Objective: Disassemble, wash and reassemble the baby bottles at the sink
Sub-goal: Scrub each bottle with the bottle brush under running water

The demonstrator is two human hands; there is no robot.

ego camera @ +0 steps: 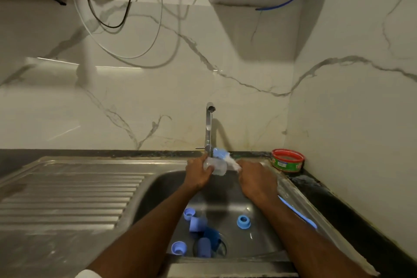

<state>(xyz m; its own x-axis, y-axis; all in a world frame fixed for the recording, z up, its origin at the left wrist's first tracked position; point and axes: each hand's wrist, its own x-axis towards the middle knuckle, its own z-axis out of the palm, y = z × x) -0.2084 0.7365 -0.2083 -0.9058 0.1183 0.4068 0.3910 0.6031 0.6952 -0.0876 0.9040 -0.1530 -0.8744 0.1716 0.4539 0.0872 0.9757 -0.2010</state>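
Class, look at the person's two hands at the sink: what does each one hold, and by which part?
The left hand grips the clear bottle around its body, under the tap. The right hand holds a blue-and-white brush; the exact part gripped is too blurred to tell.

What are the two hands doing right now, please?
Left hand: grips the clear bottle.
Right hand: holds the bottle brush.

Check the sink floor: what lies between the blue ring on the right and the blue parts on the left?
Head view: between the blue ring and the blue parts, only bare wet sink floor.
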